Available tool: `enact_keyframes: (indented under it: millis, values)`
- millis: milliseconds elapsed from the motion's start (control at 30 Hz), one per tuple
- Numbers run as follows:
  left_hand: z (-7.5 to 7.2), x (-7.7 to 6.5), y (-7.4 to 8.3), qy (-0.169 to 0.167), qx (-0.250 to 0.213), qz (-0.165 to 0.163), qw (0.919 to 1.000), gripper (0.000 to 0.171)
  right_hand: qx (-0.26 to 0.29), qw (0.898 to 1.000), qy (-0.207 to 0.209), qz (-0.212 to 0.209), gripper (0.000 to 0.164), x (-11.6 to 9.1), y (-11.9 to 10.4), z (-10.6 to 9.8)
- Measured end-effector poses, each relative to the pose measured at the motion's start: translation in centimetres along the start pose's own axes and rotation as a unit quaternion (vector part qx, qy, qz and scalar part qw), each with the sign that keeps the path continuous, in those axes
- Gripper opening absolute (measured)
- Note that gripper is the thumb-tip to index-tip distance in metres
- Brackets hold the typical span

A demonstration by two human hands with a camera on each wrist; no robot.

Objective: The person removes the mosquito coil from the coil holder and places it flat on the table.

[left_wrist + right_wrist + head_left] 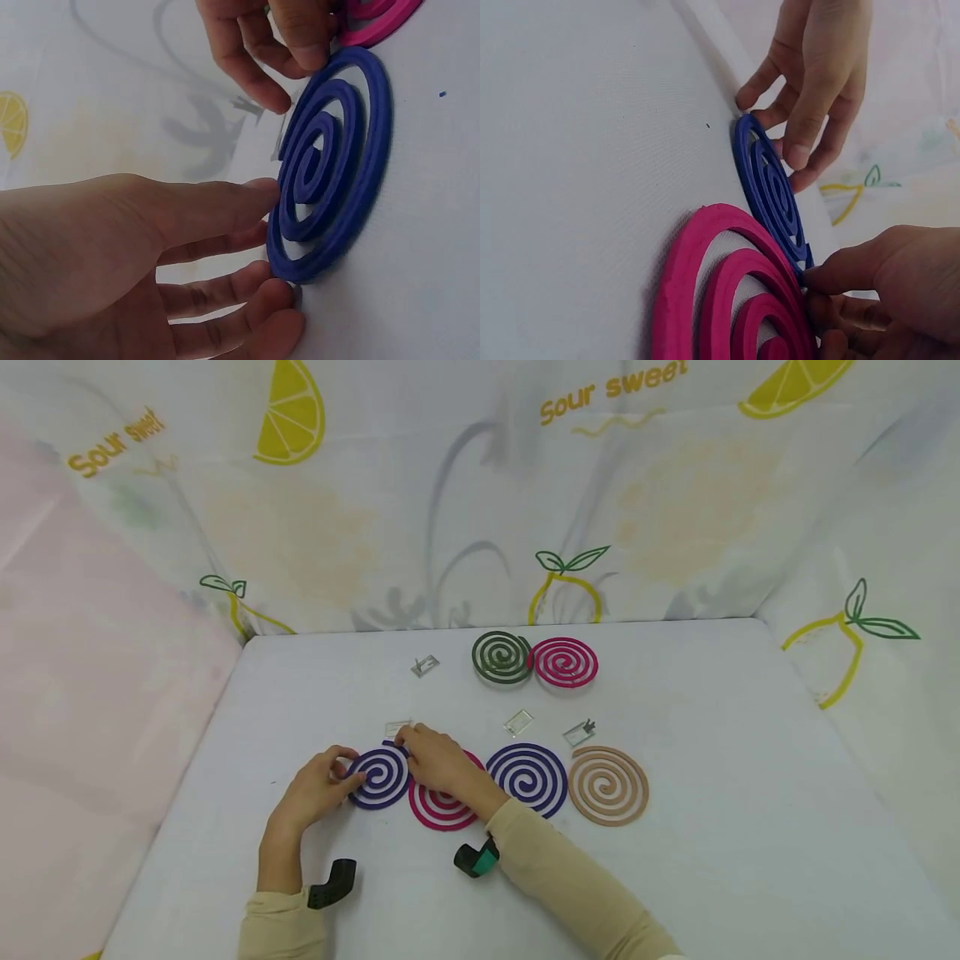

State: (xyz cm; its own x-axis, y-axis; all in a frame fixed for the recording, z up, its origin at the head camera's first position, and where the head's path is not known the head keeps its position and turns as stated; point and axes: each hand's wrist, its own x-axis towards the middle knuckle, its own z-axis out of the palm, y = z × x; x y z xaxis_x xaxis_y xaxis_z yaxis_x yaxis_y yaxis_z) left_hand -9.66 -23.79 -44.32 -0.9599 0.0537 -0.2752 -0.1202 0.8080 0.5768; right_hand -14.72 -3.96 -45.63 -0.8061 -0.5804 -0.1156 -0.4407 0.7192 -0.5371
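Observation:
A dark blue mosquito coil lies at the left end of a row of coils, between both hands. My left hand grips its left edge, thumb on the upper face and fingers around the rim. At the opposite edge, my right hand pinches the coil close to its outer tail; the left wrist view shows its fingertips on the rim. A pink mosquito coil sits right beside the blue one, partly covered by the right hand in the head view. Behind the blue coil is a small metal coil stand.
Another blue coil and a tan coil continue the row rightward. Farther back are a green coil and a second pink coil, edges touching. More metal stands lie on the white tabletop, some with raised prongs.

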Motion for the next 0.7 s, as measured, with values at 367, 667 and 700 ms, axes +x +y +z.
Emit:
enact_keyframes:
  millis: [367,667,700]
  values:
    - [-1.1,0.7,0.9,0.038,0.029,0.011,0.9988,0.039,0.044,0.998,0.005,-0.037,0.023,-0.8,0.7,-1.4]
    - [-0.5,3.0,4.0,0.199,-0.055,0.081,0.9751,0.023,0.121,0.990,0.033,-0.062,0.023,-1.6,1.8,-3.7]
    - [-0.4,3.3,4.5,0.206,-0.066,0.088,0.9722,0.021,0.125,0.990,0.036,-0.061,0.023,-1.6,1.9,-4.0]
